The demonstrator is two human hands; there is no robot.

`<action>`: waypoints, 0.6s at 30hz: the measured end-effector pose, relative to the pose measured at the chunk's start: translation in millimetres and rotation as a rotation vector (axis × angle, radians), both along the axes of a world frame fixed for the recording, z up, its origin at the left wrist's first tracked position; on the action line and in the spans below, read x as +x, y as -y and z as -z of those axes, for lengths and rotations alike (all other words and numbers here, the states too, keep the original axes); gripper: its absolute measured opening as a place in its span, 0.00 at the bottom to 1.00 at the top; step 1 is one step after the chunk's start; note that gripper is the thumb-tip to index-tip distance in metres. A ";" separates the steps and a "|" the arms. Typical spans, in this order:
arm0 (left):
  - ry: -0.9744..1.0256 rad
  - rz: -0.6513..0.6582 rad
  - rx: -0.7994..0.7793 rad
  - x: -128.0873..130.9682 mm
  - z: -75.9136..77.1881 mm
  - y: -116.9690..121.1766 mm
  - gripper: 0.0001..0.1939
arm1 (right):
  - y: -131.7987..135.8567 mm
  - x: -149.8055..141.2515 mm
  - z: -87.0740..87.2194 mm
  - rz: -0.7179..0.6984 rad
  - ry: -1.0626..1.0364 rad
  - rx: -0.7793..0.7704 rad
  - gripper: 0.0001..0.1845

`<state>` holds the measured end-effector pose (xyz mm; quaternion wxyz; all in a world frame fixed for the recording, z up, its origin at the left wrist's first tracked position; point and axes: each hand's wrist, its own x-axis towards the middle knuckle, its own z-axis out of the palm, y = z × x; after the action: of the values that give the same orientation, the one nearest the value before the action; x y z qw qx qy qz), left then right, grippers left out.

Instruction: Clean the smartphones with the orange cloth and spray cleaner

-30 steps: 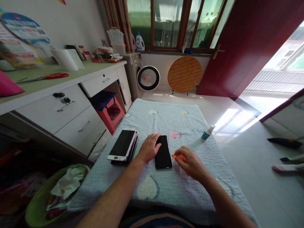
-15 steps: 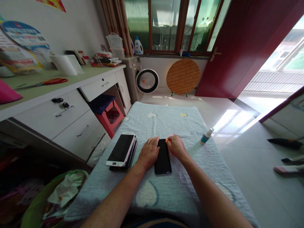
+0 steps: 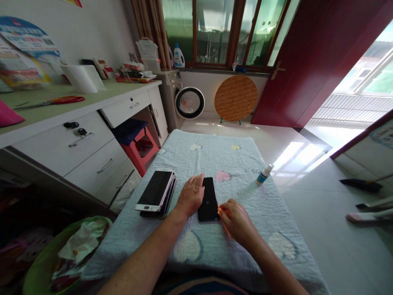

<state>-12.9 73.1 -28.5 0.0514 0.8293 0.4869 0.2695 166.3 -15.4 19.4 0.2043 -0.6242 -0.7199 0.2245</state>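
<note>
A black smartphone lies screen up on the light blue cloth cover. My left hand braces it along the left edge, fingers together over its upper side. At the phone's lower right edge, my right hand is closed on an orange cloth, part of which pokes out under the fingers. To the left sits a stack of phones with a white-framed smartphone on top; the lower ones are mostly hidden. A small spray bottle stands off to the right.
A counter with drawers runs along the left, holding scissors and a paper roll. Beneath it is a red stool. A green basket sits at lower left. Behind are a washing machine and a round wooden tabletop.
My right hand has slid with the orange cloth from the phone's upper right edge down to its lower right corner, toward me. My left hand stays at the phone's left edge.
</note>
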 end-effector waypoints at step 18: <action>0.141 -0.026 -0.080 -8.8 3.0 -7.1 0.28 | -19.3 -23.5 -12.1 -0.304 -0.032 0.107 0.12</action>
<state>-21.7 80.2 -31.5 0.1150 0.7991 0.5032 0.3083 142.8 3.9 31.4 0.2122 -0.4926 -0.8137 0.2240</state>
